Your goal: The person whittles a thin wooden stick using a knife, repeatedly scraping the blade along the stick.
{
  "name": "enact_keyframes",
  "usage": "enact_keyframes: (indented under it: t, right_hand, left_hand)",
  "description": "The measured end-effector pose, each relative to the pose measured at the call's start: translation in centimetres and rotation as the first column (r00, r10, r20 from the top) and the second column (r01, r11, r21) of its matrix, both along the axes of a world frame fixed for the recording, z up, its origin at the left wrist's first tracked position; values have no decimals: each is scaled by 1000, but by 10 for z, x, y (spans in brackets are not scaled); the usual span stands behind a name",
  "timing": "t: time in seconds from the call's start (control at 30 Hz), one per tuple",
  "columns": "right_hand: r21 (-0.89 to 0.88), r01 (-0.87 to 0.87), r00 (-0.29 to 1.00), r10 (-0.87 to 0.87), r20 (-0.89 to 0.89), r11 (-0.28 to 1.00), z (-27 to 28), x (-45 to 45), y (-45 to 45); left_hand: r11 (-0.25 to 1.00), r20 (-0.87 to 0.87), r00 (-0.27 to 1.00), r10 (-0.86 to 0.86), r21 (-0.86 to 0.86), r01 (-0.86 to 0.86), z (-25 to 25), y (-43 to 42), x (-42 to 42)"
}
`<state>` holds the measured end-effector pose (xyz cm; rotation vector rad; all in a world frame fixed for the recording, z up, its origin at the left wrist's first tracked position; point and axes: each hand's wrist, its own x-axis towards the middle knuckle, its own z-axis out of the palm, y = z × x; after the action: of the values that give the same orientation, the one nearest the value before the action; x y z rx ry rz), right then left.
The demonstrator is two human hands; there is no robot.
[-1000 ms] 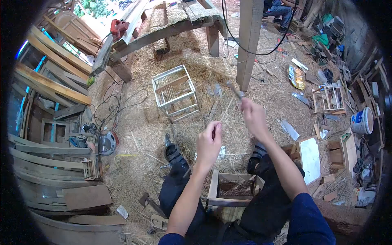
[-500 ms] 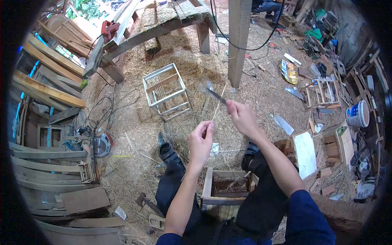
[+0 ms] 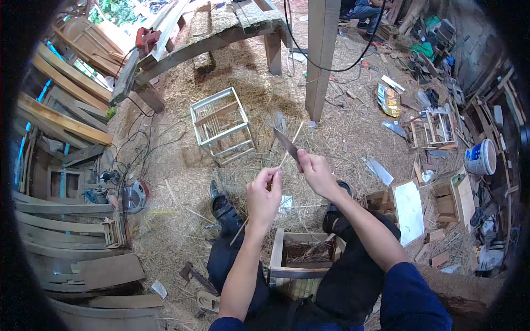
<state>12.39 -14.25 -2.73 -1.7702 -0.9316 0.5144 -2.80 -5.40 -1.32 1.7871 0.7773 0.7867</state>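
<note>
In the head view, my left hand is closed around a thin wooden stick. One end points up and away; the other comes out beneath my wrist. My right hand grips a knife by its handle, which the fingers hide. The blade lies beside or against the stick, just above my left fingers; contact is hard to make out. Between my legs stands an open wooden box. Ahead of my hands, a small slatted wooden frame rests on the shaving-covered floor.
A wooden post and a rough workbench stand ahead. On the left are stacked boards and a circular saw. A white bucket is at right. Near my left leg lies a hatchet or hammer. Another person sits far back.
The knife has come down and left, closer to my left hand. More of the stick now shows below my left wrist. The view has shifted slightly.
</note>
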Motion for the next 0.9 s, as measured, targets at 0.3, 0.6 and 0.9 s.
enact_keyframes:
  t: [0.3,0.6,0.9]
  right_hand:
    - [45,93,996,-92,-19,995,7,16,-8]
    - [58,88,996,-88,-2,994,-5,16,-1]
    - [79,195,980,-198,29,978,0,24,3]
  left_hand:
    - [978,-61,978,-202,-60,198,14,0,-8]
    - [974,-71,981,-182,-148,170,8,11,-11]
    - [913,62,962,-264,-304,270,14,10,-10]
